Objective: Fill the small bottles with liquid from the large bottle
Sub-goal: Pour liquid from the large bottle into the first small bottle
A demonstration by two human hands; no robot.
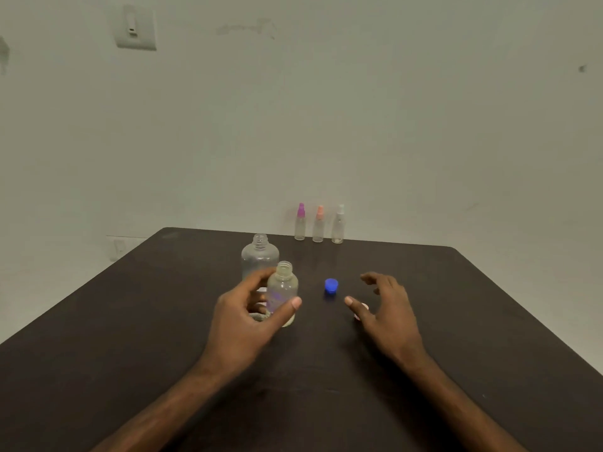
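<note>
The left hand point(243, 316) grips an uncapped bottle point(283, 291) just left of the blue cap point(331, 285) — right hand point(385, 308) open, empty — so keep it upright, steady for pouring.

Two bare forearms, no sleeves, no jewellery

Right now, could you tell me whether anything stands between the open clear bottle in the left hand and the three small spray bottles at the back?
Nothing visible does; the larger open bottle stands just left of that path.
</note>
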